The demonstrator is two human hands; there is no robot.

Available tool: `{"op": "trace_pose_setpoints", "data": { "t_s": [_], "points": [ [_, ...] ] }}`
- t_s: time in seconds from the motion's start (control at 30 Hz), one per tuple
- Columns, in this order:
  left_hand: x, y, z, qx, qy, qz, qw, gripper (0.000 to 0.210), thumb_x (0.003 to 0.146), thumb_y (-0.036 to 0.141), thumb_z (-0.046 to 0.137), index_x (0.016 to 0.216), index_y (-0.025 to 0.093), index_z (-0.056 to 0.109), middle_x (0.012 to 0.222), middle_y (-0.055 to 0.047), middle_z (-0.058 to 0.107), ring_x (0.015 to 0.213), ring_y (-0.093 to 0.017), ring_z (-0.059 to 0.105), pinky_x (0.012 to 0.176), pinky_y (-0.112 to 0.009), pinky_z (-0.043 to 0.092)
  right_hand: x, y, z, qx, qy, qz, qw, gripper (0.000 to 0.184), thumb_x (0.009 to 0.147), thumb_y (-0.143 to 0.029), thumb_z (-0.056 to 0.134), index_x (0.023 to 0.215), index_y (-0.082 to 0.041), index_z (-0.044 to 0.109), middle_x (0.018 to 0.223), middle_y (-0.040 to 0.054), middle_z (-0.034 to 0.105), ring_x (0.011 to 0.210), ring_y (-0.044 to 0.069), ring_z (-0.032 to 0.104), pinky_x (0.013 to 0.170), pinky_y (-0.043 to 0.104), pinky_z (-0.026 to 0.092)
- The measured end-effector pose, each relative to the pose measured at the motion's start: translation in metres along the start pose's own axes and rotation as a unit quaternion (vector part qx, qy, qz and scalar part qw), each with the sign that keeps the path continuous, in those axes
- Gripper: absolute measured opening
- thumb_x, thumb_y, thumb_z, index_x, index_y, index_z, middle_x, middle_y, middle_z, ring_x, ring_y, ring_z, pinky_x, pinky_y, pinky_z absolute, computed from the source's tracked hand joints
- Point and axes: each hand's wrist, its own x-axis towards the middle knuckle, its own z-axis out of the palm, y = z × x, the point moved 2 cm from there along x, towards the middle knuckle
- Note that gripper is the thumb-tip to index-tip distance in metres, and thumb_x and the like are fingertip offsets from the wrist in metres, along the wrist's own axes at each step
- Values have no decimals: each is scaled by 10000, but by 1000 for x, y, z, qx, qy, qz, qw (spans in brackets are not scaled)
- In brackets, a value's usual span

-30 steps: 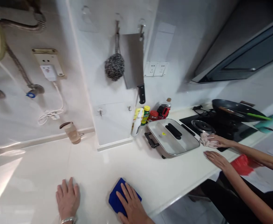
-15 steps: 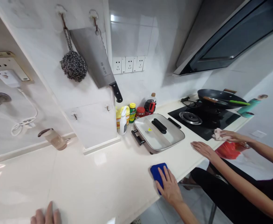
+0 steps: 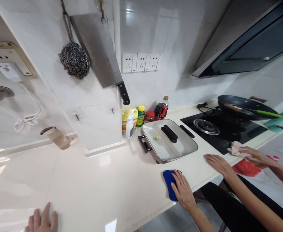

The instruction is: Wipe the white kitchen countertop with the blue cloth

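Note:
Under the fingers of my right hand (image 3: 183,193) lies a folded blue cloth (image 3: 170,187), pressed on the white countertop (image 3: 102,190) near its front edge. The hand covers the cloth's right side. My left hand (image 3: 42,220) rests on the counter at the lower left, its fingers apart and nothing in them; its lower part is cut off by the frame. Just beyond the blue cloth stands a rectangular electric pan (image 3: 153,151) with a glass lid (image 3: 180,146) and black handles.
At right, another person's hand (image 3: 217,162) leans on the counter; their other holds a pale cloth (image 3: 238,149) at the black cooktop (image 3: 230,132). A wok (image 3: 240,104) sits there. Behind the pan stand a spray bottle (image 3: 130,125) and several containers. A cleaver (image 3: 98,48) hangs above.
The view has shifted slightly. My right hand and the blue cloth have slid a little to the right along the counter. My left hand has moved slightly left and away from me.

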Motion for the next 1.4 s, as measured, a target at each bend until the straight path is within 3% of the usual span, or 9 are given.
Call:
{"op": "trace_pose_setpoints", "data": {
  "t_s": [0.2, 0.33, 0.6, 0.8, 0.97, 1.1, 1.23, 1.3, 1.4],
  "points": [
    [-7, 14, -10, 5, -22, -18, 1000, 735, 922, 545, 176, 1464, 124, 440, 1585, -229, 290, 1492, -399, 212, 1179, -586, 233, -7, 1, 1, -1, -5, 12, 1000, 587, 1008, -381, 273, 1571, -230, 204, 1624, 70, 264, 1488, 297, 229, 1159, 545, 332],
    [-11, 21, -14, 4, 2, -4, 1000, 698, 948, 525, 182, 1464, 130, 438, 1578, -223, 309, 1493, -391, 212, 1179, -582, 242, -11, -27, -3, -19, -1, 33, 999, 580, 1006, -374, 278, 1568, -243, 222, 1653, 63, 172, 1496, 331, 192, 1155, 575, 320],
    [-17, 21, -11, -1, 31, 45, 998, 649, 983, 460, 226, 1469, 81, 430, 1598, -258, 255, 1509, -406, 150, 1179, -626, 212, -20, -170, -8, -26, -35, 48, 998, 610, 999, -328, 328, 1579, -228, 165, 1662, 104, 103, 1500, 357, 159, 1140, 597, 319],
    [-18, 14, -5, -1, 29, 51, 998, 626, 993, 424, 232, 1476, 70, 416, 1618, -264, 199, 1521, -407, 86, 1188, -636, 171, -20, -283, -3, 65, -56, 9, 996, 686, 961, -286, 435, 1581, -243, 144, 1667, 109, 48, 1498, 393, 126, 1126, 663, 298],
    [-19, 6, -3, -31, -4, 56, 998, 620, 984, 436, 273, 1485, 95, 403, 1645, -232, 143, 1524, -415, 38, 1179, -672, 156, 8, -369, 11, 173, -105, -54, 978, 799, 898, -281, 558, 1581, -244, 144, 1664, 123, 0, 1497, 425, 77, 1136, 718, 235],
    [-23, 25, 4, -105, -26, 154, 982, 594, 991, 417, 276, 1460, 86, 425, 1625, -231, 221, 1536, -364, 31, 1209, -629, 162, 45, -420, 24, 236, -146, -115, 954, 747, 927, -330, 545, 1573, -224, 185, 1662, 138, 3, 1506, 403, 30, 1173, 696, 185],
    [-37, 76, 15, -171, -41, 308, 935, 577, 999, 340, 305, 1550, 174, 253, 1646, -152, 226, 1541, -289, 98, 1234, -576, 204, 53, -416, 24, 296, -112, -99, 943, 601, 987, -346, 425, 1547, -206, 259, 1635, 121, 214, 1504, 311, 155, 1197, 602, 256],
    [-44, 101, 23, -168, -47, 374, 911, 603, 997, 312, 325, 1573, 215, 175, 1645, -128, 246, 1536, -277, 139, 1228, -570, 246, 40, -388, 19, 319, -43, -44, 946, 524, 1005, -296, 356, 1520, -213, 308, 1566, 107, 365, 1452, 250, 302, 1174, 542, 341],
    [-51, 125, 38, -121, -27, 442, 888, 638, 983, 323, 389, 1571, 177, 190, 1625, -175, 279, 1529, -327, 139, 1202, -611, 280, 13, -326, 13, 294, 63, 54, 952, 439, 999, -269, 373, 1430, -217, 442, 1456, 119, 492, 1356, 257, 436, 1112, 543, 419]
  ]
}}
